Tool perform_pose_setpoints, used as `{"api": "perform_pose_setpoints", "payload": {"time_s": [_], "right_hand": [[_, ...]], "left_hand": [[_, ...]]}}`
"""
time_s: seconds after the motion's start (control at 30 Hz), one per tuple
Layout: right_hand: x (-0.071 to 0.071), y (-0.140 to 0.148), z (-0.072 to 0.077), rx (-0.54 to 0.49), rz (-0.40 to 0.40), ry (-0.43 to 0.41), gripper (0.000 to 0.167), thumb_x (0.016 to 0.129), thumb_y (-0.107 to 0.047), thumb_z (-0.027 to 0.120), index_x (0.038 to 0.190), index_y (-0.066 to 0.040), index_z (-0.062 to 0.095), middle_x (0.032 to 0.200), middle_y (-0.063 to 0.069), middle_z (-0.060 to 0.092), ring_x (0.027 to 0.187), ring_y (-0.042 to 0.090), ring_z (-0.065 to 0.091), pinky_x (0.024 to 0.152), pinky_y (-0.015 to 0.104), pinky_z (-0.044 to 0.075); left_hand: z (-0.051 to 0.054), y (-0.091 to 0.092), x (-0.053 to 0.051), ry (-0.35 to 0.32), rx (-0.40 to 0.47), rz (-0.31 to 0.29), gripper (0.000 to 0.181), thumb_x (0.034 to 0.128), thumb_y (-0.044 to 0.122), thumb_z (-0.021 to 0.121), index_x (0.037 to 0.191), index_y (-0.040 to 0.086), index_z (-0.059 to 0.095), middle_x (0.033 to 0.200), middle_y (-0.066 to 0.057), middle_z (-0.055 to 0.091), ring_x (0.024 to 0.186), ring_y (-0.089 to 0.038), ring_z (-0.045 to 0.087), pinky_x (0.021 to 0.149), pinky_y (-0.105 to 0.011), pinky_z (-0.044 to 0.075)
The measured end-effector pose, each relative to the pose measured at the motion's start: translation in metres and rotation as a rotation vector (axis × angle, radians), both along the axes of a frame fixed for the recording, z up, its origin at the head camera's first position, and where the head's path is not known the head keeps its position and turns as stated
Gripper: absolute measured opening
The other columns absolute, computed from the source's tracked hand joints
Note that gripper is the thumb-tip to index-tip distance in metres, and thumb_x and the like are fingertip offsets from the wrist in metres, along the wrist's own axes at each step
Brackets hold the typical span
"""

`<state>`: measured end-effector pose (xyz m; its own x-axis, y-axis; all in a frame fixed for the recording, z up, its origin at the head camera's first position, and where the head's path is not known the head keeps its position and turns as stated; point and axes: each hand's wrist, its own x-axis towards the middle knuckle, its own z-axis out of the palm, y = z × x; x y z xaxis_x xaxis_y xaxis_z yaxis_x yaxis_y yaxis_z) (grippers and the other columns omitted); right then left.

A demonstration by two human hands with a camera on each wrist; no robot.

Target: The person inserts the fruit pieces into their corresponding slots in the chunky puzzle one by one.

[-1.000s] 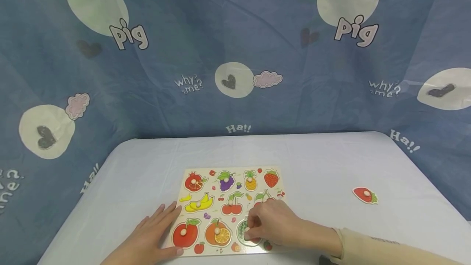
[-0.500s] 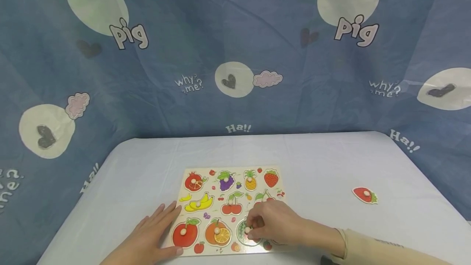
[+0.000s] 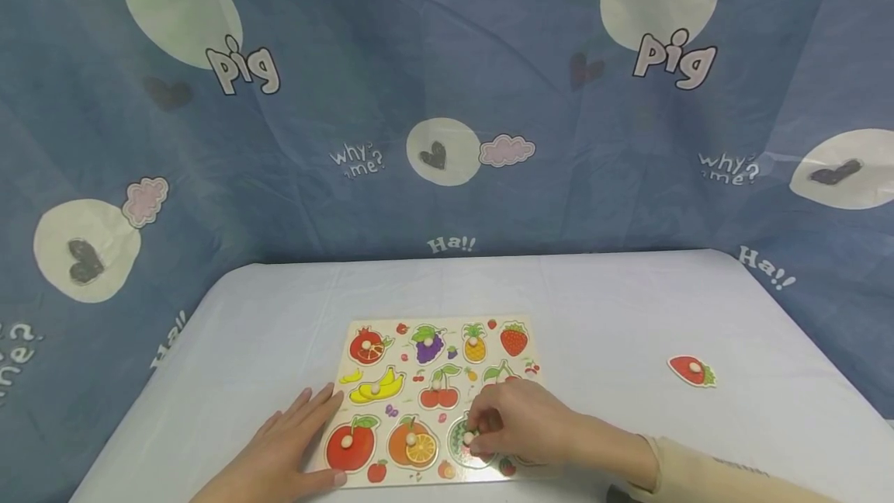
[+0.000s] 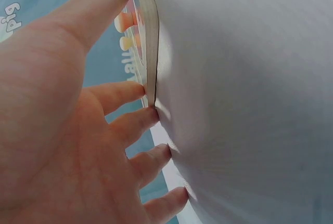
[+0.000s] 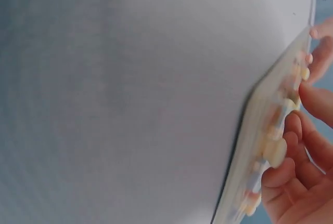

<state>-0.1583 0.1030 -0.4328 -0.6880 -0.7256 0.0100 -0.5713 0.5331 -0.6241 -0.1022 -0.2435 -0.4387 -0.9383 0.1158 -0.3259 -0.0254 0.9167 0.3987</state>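
A wooden fruit puzzle board (image 3: 413, 475) lies on the white table in the head view. My right hand (image 3: 524, 421) is over its lower right part, thumb and index finger pinching the white knob of a round green-and-red watermelon piece (image 3: 457, 449), partly hidden by the hand. My left hand (image 3: 279, 449) lies with straight fingers against the board's left edge, thumb at the lower corner. Left of the watermelon are an orange piece (image 3: 401, 449) and an apple piece (image 3: 349, 452), both with knobs. A strawberry picture (image 3: 514, 340) without a knob shows at the top right.
A loose strawberry piece (image 3: 691, 371) with a knob lies on the white tablecloth (image 3: 615, 309), right of the board. Pomegranate, grapes, pineapple, bananas and cherries fill other spots on the board. A blue patterned curtain (image 3: 391, 60) hangs behind the table.
My right hand has shifted slightly at the watermelon piece, and its white knob now shows beside the fingertips. The left hand and the loose strawberry piece stay where they were.
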Motion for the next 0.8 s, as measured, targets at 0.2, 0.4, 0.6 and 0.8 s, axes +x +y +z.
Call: {"api": "perform_pose_setpoints", "payload": {"time_s": [0.2,0.4,0.6,0.8], "right_hand": [[-0.003,0.010,0.007,-0.065,-0.022,-0.093,0.011,0.084,-0.024,0.080,0.091,-0.026,0.071,0.079,-0.021,0.061,0.072,0.000,0.055,0.066,0.020,0.050],[-0.005,0.023,0.018,-0.150,0.006,-0.118,0.015,0.087,-0.015,0.076,0.099,-0.022,0.071,0.087,-0.017,0.064,0.077,0.004,0.056,0.067,0.022,0.052],[-0.005,0.039,0.028,-0.146,-0.036,-0.108,0.019,0.088,-0.020,0.076,0.105,-0.025,0.072,0.091,-0.016,0.065,0.078,0.006,0.056,0.065,0.024,0.051],[-0.007,0.059,0.037,-0.133,-0.063,-0.026,0.021,0.088,-0.017,0.076,0.106,-0.026,0.071,0.090,-0.016,0.064,0.081,0.007,0.058,0.066,0.026,0.051]], "left_hand": [[-0.001,0.000,0.000,0.006,-0.004,0.000,0.111,0.0616,0.066,0.080,0.152,0.018,0.038,0.154,-0.009,0.037,0.143,-0.040,0.022,0.110,-0.069,0.017],[-0.001,0.000,0.000,-0.004,-0.006,-0.001,0.111,0.0617,0.066,0.080,0.152,0.018,0.038,0.155,-0.009,0.036,0.143,-0.041,0.022,0.110,-0.069,0.016],[0.000,0.000,0.000,-0.006,-0.005,-0.003,0.111,0.0621,0.065,0.080,0.152,0.017,0.038,0.155,-0.010,0.036,0.143,-0.041,0.021,0.110,-0.068,0.016],[0.000,-0.001,0.000,-0.002,-0.003,-0.006,0.111,0.0619,0.065,0.080,0.152,0.017,0.038,0.155,-0.010,0.035,0.143,-0.042,0.021,0.110,-0.069,0.016]]}}
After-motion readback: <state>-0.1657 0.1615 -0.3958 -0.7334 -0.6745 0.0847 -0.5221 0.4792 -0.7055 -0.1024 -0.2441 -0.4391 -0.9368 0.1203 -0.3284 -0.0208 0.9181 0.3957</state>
